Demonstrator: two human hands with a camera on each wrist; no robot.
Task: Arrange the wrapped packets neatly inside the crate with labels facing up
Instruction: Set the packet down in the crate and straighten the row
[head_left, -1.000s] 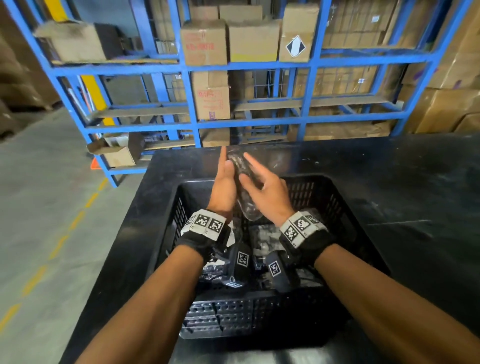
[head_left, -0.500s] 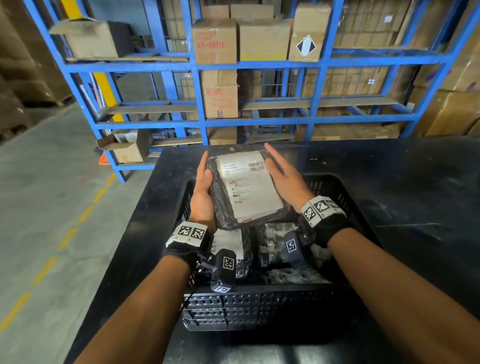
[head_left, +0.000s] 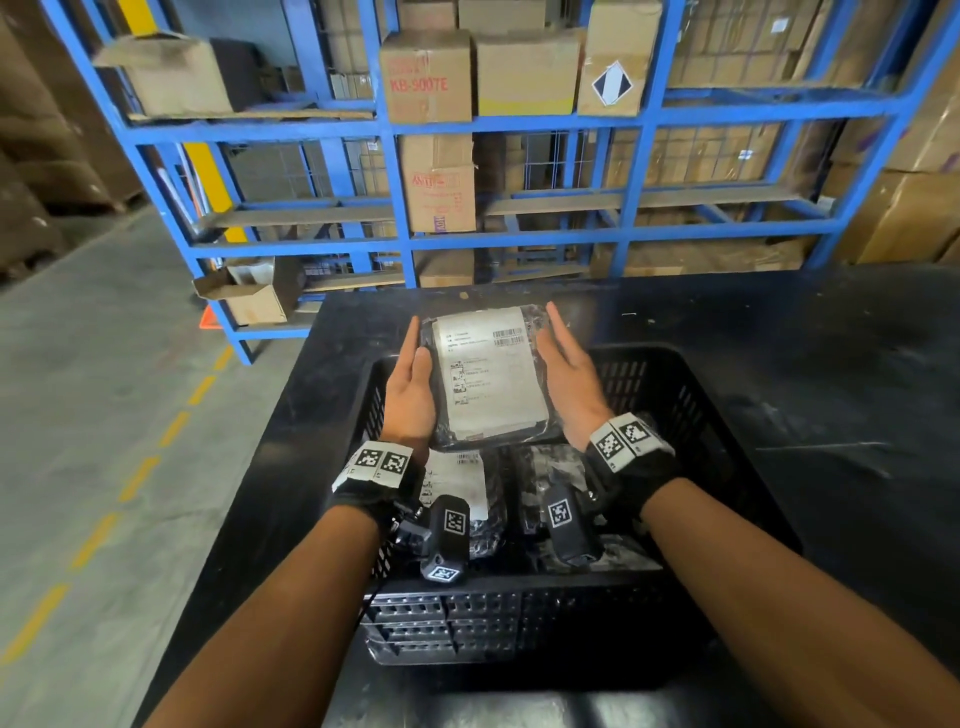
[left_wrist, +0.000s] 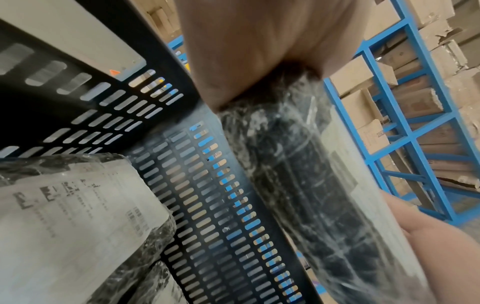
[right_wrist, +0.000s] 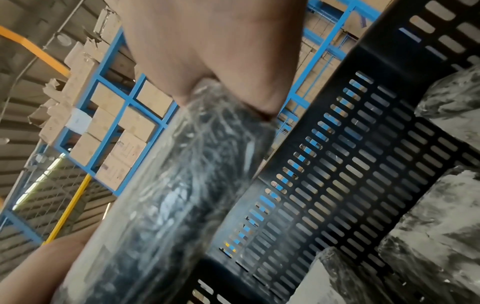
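A packet (head_left: 491, 376) is held label-up over the far part of the crate (head_left: 691, 395), pressed between the flat left hand (head_left: 410, 395) and right hand (head_left: 569, 376), probably so that it goes down level.

blue shelving (head_left: 395, 124), cardboard boxes (head_left: 426, 78), concrete floor (head_left: 78, 415)

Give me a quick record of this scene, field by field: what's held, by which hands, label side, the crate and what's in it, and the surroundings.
held item: wrapped packet, black under clear film
label: white, facing up
left hand: flat against the packet's left edge
right hand: flat against its right edge
packet position: above the far part of the crate
crate: black, slotted walls, on a black table
crate contents: more wrapped packets; one label-up packet at the near left
background: blue rack with cardboard boxes
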